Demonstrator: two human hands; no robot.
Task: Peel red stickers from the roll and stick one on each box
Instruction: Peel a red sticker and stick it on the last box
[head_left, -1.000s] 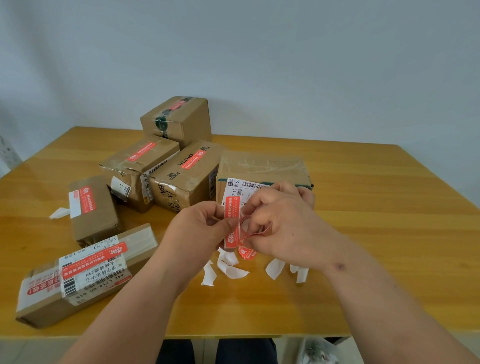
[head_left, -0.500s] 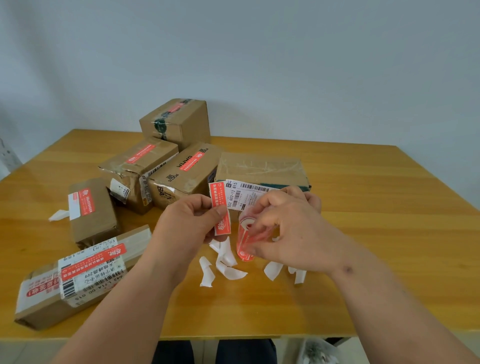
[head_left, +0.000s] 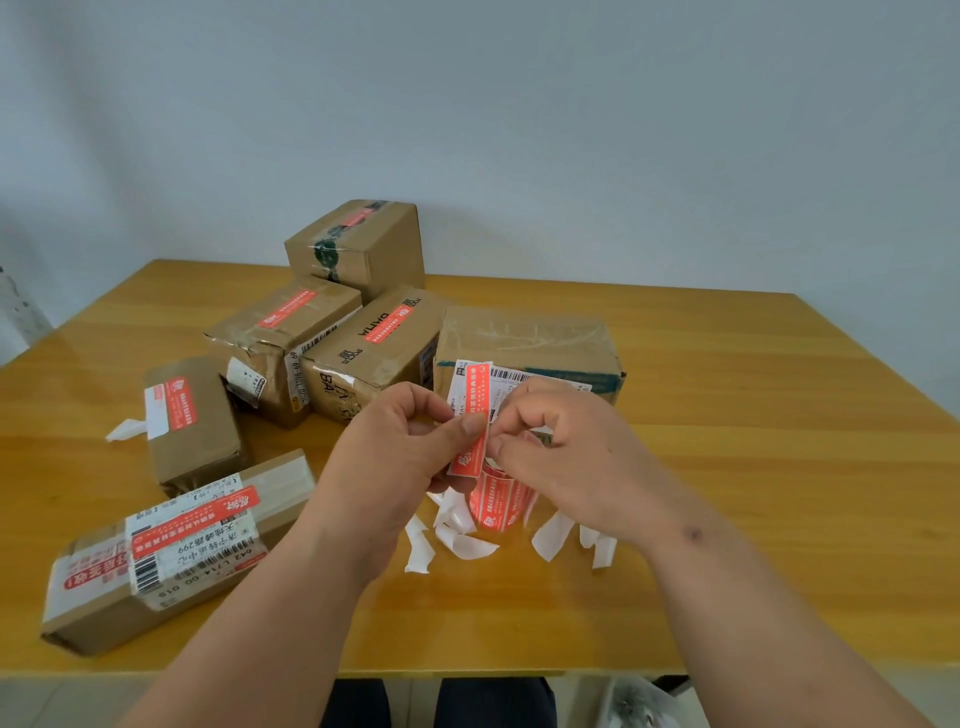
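Brown cardboard boxes (head_left: 192, 421) crowd the yellow wooden table (head_left: 779, 467)'s left half; its right half lies bare. Left hand (head_left: 400, 447) and right hand (head_left: 566, 452) pinch a red rectangular sticker (head_left: 472, 421) above the upright red sticker roll (head_left: 498, 501).

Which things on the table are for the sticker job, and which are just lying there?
For the job:
red sticker, pinched by the left hand and right hand
sticker roll
the six boxes, like the unstickered box

Just lying about:
white backing scraps
plastic bag under the table
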